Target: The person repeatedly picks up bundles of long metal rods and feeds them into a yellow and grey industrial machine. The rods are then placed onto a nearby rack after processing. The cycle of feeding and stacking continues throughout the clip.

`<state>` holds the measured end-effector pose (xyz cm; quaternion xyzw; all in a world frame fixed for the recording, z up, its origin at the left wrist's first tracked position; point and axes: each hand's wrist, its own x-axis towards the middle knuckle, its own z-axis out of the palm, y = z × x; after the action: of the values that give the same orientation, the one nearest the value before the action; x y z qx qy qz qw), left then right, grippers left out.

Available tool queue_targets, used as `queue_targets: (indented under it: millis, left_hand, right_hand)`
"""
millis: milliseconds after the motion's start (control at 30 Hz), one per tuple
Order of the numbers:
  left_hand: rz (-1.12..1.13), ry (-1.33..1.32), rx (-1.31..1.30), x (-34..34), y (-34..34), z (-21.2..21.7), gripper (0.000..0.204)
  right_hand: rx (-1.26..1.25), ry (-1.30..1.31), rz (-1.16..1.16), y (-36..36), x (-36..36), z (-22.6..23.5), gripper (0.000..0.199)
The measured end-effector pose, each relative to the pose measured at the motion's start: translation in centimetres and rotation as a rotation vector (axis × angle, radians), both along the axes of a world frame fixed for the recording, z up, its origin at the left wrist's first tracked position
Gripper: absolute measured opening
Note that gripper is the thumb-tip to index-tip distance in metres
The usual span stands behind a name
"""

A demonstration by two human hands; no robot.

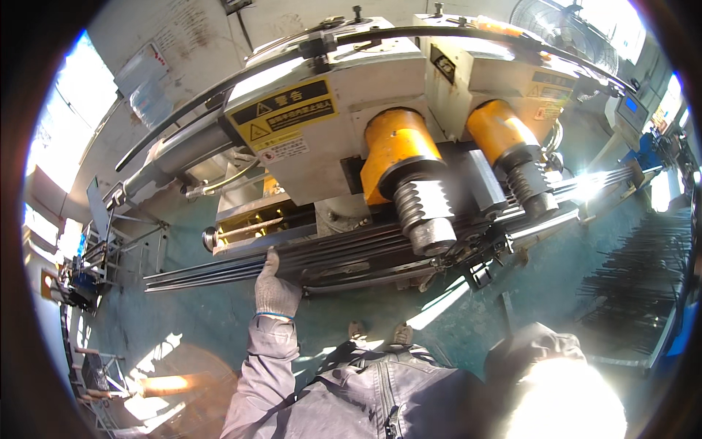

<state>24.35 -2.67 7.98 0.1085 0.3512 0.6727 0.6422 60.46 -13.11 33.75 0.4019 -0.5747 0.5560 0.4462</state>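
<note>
My left hand [277, 290], in a pale knitted work glove, is closed round a bundle of long thin metal rods [205, 275] near their left end. The thumb lies on top, while the fingers are hidden beneath. To the right, the rods run along the front of a large pale machine [314, 139] and pass beneath two orange cylinders [398, 139] with ribbed metal ends [424, 208]. My right sleeve [534, 351] is bent at the lower right, partly lost in strong glare; no right hand can be made out there.
A large stack of dark rods [636, 282] lies on a rack at the right. A dark curved bar [468, 31] crosses above the machine. Metal frames [139, 234] stand at the left. A grey machine with a small screen [630, 107] stands at the far right.
</note>
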Motion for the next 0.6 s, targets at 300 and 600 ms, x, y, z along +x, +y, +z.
queue_targets:
  millis: [300, 600]
  left_hand:
    - [0.09, -0.212, 0.042, -12.9, 0.0, 0.1, 0.042]
    - [0.47, -0.051, 0.053, -42.8, -1.6, -0.5, 0.031]
  right_hand:
    - [-0.45, -0.408, -0.243, 0.1, -9.1, -7.7, 0.032]
    - [-1.986, -0.79, -1.054, -10.7, -11.3, -39.0, 0.01]
